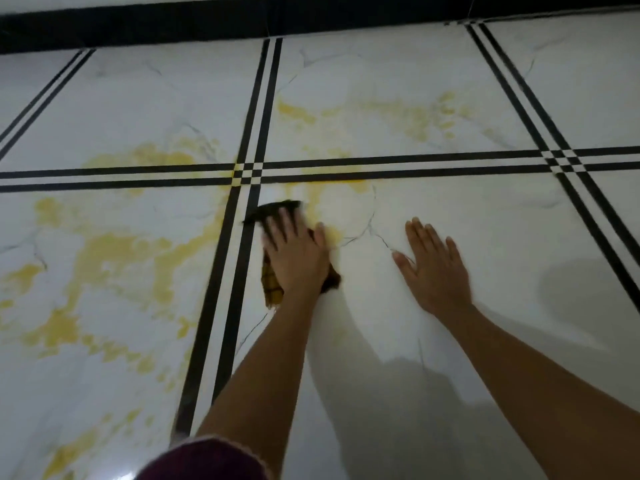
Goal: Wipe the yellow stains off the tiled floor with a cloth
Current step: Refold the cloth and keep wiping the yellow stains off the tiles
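My left hand (298, 251) presses flat, fingers straight, on a dark checked cloth (272, 289) stained yellow, lying on the white marble-look tiled floor (450, 209) just right of a black double stripe. A yellow stain (332, 233) sits right beside my left thumb. Bigger yellow stains (104, 251) spread over the tile to the left, and fainter ones (415, 116) mark the far tiles. My right hand (436, 268) rests flat on the bare tile to the right, fingers spread, holding nothing.
Black double stripes (242, 174) cross the floor in a grid. A black skirting band (207, 26) runs along the far wall. A dark red garment (207, 462) shows at the bottom edge. Shadows of my arms fall on the near right tile.
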